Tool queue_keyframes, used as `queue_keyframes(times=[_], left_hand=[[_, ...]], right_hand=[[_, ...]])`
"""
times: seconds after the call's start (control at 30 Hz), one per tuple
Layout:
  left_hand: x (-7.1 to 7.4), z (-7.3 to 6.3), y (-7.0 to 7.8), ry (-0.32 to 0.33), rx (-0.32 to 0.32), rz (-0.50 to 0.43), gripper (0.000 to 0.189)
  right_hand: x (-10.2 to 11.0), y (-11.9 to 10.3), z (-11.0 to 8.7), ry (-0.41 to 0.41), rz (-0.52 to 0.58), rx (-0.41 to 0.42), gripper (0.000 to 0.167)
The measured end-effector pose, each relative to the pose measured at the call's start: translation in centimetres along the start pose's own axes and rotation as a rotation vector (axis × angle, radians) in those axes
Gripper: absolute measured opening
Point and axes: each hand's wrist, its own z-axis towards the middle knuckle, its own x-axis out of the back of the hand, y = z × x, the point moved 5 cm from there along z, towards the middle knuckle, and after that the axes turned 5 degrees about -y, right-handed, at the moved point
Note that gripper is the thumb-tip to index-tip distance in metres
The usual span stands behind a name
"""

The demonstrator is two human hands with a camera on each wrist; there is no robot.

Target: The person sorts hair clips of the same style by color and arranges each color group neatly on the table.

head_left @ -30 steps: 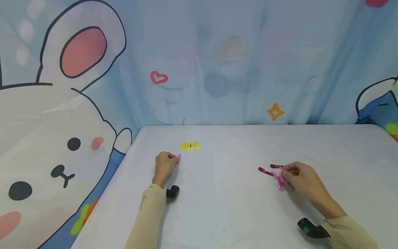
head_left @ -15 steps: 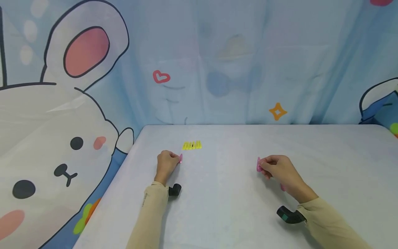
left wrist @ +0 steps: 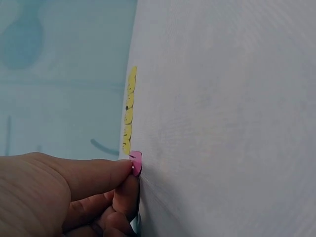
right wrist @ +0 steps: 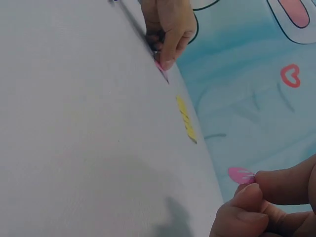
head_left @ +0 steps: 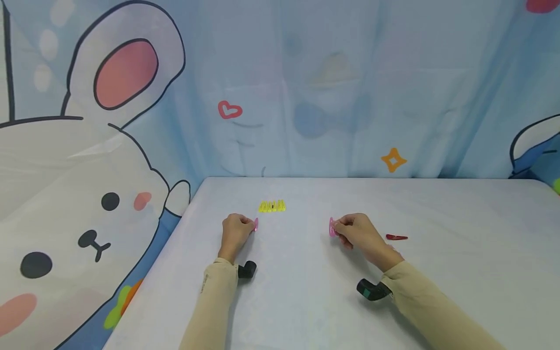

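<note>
My left hand (head_left: 236, 236) pinches a pink hair clip (head_left: 256, 224) between thumb and finger at the table surface. Just beyond that clip is a row of several yellow hair clips (head_left: 272, 206), set side by side. Another pink hair clip (right wrist: 241, 175) is held in my right hand (head_left: 360, 236), gripped by thumb and fingertips above the table. Part of this clip is covered by the fingers. In the left wrist view, the left hand's pink clip (left wrist: 137, 163) sits close to the near end of the yellow row.
A red hair clip (head_left: 396, 237) lies on the white table (head_left: 302, 291) right of my right hand. The right forearm hides the area beside it. Behind the table's far edge hangs a blue cartoon-print curtain (head_left: 280, 97).
My right hand has lifted a pink clip from beside the red clips and carried it leftward, toward the left hand. The left hand has stayed nearly still with its pink clip.
</note>
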Motion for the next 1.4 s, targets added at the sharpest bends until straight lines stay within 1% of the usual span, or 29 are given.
queue_keyframes(times=[0.13, 0.27, 0.4, 0.6, 0.8, 0.93, 1.03, 1.2, 1.4], left_hand=[[-0.1, 0.1, -0.1, 0.004, 0.003, -0.004, 0.015], [0.0, 0.1, -0.1, 0.012, -0.014, -0.001, 0.014], [0.1, 0.1, -0.2, 0.015, -0.024, -0.003, 0.013], [0.2, 0.0, -0.5, 0.030, -0.044, -0.007, 0.012], [0.1, 0.0, -0.4, 0.030, -0.054, -0.005, 0.012], [0.0, 0.1, -0.3, 0.018, -0.037, -0.002, 0.013], [0.0, 0.3, -0.3, 0.013, -0.023, 0.014, 0.013], [0.0, 0.6, -0.1, -0.003, -0.005, 0.026, 0.013], [0.0, 0.8, -0.2, -0.004, 0.011, 0.030, 0.011]], right_hand=[[-1.5, -0.6, 1.0, -0.003, -0.013, 0.007, 0.018], [-2.8, -1.2, 2.1, -0.008, -0.003, 0.018, 0.017], [-4.1, -1.8, 3.3, -0.004, 0.005, -0.001, 0.015], [-6.3, -2.5, 5.0, -0.051, 0.014, -0.034, 0.013], [-8.5, -3.0, 6.7, -0.093, 0.021, -0.059, 0.011], [-10.0, -3.4, 7.5, -0.102, 0.035, -0.061, 0.011], [-11.2, -3.6, 8.2, -0.114, 0.035, -0.071, 0.014], [-12.7, -3.9, 9.2, -0.109, 0.021, -0.123, 0.018], [-13.9, -3.9, 10.1, -0.090, -0.004, -0.174, 0.021]])
